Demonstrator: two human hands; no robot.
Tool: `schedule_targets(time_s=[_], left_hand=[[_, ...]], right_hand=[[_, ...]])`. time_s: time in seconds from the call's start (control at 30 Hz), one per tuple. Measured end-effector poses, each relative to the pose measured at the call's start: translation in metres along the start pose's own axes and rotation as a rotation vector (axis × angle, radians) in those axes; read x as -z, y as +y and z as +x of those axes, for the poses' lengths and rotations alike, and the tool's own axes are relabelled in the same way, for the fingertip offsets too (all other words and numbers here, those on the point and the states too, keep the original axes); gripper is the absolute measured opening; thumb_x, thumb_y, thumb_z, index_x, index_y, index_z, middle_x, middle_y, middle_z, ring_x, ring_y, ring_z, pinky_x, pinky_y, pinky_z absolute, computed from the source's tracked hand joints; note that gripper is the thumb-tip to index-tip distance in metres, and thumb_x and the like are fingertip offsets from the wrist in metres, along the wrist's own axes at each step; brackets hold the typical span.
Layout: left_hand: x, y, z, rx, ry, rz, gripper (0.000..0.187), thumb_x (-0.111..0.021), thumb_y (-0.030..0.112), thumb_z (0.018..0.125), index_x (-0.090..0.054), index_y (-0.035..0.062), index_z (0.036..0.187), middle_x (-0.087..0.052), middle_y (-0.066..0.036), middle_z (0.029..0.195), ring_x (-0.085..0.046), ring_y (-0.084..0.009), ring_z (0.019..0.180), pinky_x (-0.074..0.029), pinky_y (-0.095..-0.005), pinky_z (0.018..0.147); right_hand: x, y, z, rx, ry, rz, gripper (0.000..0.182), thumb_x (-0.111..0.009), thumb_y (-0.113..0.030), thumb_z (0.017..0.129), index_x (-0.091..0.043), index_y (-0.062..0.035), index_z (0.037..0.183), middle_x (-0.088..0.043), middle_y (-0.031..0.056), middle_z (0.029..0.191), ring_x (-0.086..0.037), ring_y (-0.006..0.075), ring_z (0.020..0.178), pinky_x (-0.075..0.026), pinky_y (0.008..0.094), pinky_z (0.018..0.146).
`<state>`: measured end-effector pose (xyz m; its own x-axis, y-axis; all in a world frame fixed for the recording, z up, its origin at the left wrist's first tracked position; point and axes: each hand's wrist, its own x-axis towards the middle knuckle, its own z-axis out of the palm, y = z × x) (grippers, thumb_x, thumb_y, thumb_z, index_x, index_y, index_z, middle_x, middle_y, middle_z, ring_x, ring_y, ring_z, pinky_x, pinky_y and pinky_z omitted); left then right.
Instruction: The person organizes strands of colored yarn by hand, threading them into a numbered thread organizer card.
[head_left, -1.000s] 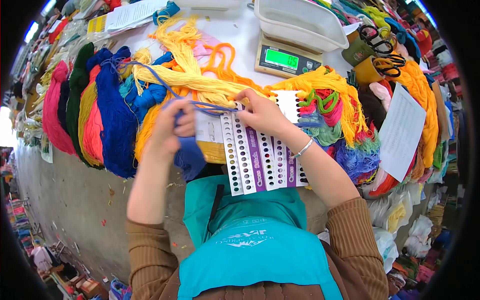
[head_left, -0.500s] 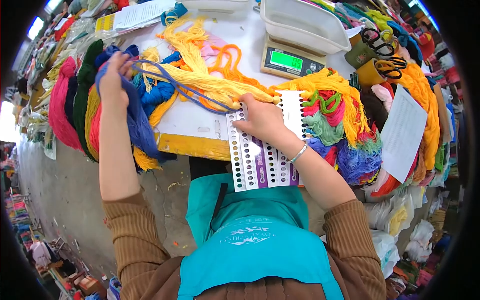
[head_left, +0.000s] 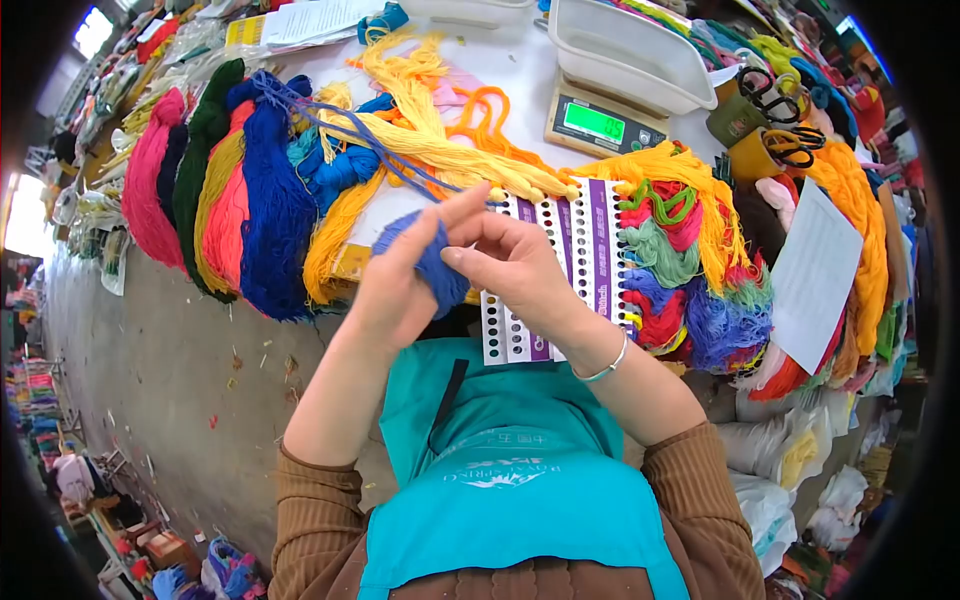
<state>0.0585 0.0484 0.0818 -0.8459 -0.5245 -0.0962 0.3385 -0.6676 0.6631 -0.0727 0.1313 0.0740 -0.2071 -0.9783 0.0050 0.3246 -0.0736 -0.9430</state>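
My left hand (head_left: 385, 285) is curled around a gathered bundle of blue embroidery thread (head_left: 440, 272), held just over the table's near edge. Beside it, my right hand (head_left: 520, 265) has thumb and fingertips pinched together at the bundle's right side. Loose blue strands (head_left: 355, 130) trail across the pale yellow thread (head_left: 430, 150) on the table. Below and right of my right hand, white and purple cards with punched holes (head_left: 602, 240) hang over the edge, yellow thread knotted through their top holes.
Skeins in several colours, including a dark blue skein (head_left: 268, 215), drape over the left edge. A digital scale (head_left: 600, 122) carries a clear plastic tray (head_left: 630, 60). Scissors (head_left: 790, 148) stand in cups at the right, near a paper sheet (head_left: 818, 275) and more thread.
My left hand has moved from the left skeins toward the middle, now with the blue thread bunched in it. My right hand has left the cards' top and joined it.
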Motion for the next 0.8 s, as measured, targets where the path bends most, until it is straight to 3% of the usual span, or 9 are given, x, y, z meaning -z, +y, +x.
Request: schedule_targets(time_s=[0.1, 0.2, 0.33, 0.43, 0.57, 0.67, 0.73, 0.8], left_hand=[[-0.005, -0.006, -0.005, 0.032, 0.003, 0.014, 0.053, -0.039, 0.029, 0.104, -0.039, -0.0067, 0.143, -0.05, -0.016, 0.14, -0.052, -0.0213, 0.125, -0.042, -0.0347, 0.104], [-0.001, -0.005, -0.009, 0.028, 0.033, -0.01, 0.05, -0.039, 0.028, 0.103, -0.043, -0.0096, 0.137, -0.056, -0.016, 0.133, -0.056, -0.021, 0.119, -0.043, -0.035, 0.104], [-0.003, -0.01, -0.012, -0.029, 0.064, -0.034, 0.044, -0.045, 0.021, 0.101, -0.047, -0.0076, 0.134, -0.058, -0.015, 0.129, -0.058, -0.0211, 0.117, -0.045, -0.0348, 0.101], [-0.013, -0.019, -0.014, -0.107, 0.23, 0.091, 0.039, -0.058, 0.001, 0.093, -0.052, -0.0043, 0.131, -0.062, -0.011, 0.117, -0.061, -0.0184, 0.108, -0.05, -0.0298, 0.093], [-0.008, -0.03, -0.011, -0.179, 0.249, 0.236, 0.04, -0.058, -0.001, 0.092, -0.051, -0.0051, 0.131, -0.063, -0.011, 0.112, -0.062, -0.0168, 0.102, -0.05, -0.0291, 0.092], [-0.008, -0.03, -0.011, -0.189, 0.246, 0.231, 0.041, -0.057, -0.002, 0.091, -0.051, -0.0061, 0.131, -0.063, -0.011, 0.109, -0.063, -0.0164, 0.1, -0.051, -0.0294, 0.09], [-0.006, -0.03, -0.011, -0.123, 0.219, 0.148, 0.042, -0.054, -0.005, 0.089, -0.05, -0.0074, 0.131, -0.063, -0.012, 0.107, -0.062, -0.0166, 0.1, -0.051, -0.0293, 0.089], [-0.004, -0.029, -0.012, -0.103, 0.196, 0.111, 0.043, -0.053, -0.004, 0.088, -0.05, -0.0079, 0.131, -0.062, -0.011, 0.104, -0.063, -0.017, 0.099, -0.051, -0.0294, 0.089]], right_hand=[[0.0, 0.002, -0.009, -0.194, 0.133, 0.19, 0.01, -0.067, -0.009, 0.089, -0.066, -0.0041, 0.097, -0.061, -0.0003, 0.073, -0.056, 0.0046, 0.061, -0.039, 0.0178, 0.05], [0.014, -0.002, -0.015, -0.176, 0.089, 0.503, 0.006, -0.064, -0.007, 0.09, -0.065, -0.0053, 0.097, -0.062, 0.0012, 0.072, -0.059, 0.0082, 0.055, -0.034, 0.0172, 0.041], [0.019, 0.005, -0.023, -0.167, 0.131, 0.491, 0.008, -0.064, -0.008, 0.091, -0.066, -0.0047, 0.098, -0.062, 0.0008, 0.074, -0.058, 0.0071, 0.056, -0.037, 0.0174, 0.044], [0.011, 0.007, -0.027, -0.058, 0.25, 0.091, 0.008, -0.069, -0.01, 0.088, -0.067, -0.0041, 0.092, -0.061, -0.0008, 0.07, -0.055, 0.0045, 0.056, -0.039, 0.0176, 0.049], [0.011, 0.011, -0.029, -0.013, 0.275, -0.077, 0.007, -0.07, -0.009, 0.087, -0.067, -0.0039, 0.09, -0.061, -0.0011, 0.068, -0.054, 0.0041, 0.057, -0.038, 0.0178, 0.048], [0.014, 0.009, -0.028, -0.112, 0.284, 0.115, 0.005, -0.068, -0.007, 0.087, -0.065, -0.0042, 0.09, -0.065, 0.0024, 0.074, -0.054, 0.0064, 0.054, -0.037, 0.0188, 0.045], [0.017, 0.006, -0.027, -0.196, 0.274, 0.499, 0.005, -0.065, -0.005, 0.087, -0.061, -0.0054, 0.09, -0.066, 0.0059, 0.078, -0.053, 0.0089, 0.052, -0.036, 0.0197, 0.043], [0.019, 0.006, -0.027, -0.212, 0.255, 0.543, 0.006, -0.062, -0.005, 0.088, -0.057, -0.0072, 0.091, -0.067, 0.0089, 0.081, -0.054, 0.011, 0.05, -0.034, 0.02, 0.041]])
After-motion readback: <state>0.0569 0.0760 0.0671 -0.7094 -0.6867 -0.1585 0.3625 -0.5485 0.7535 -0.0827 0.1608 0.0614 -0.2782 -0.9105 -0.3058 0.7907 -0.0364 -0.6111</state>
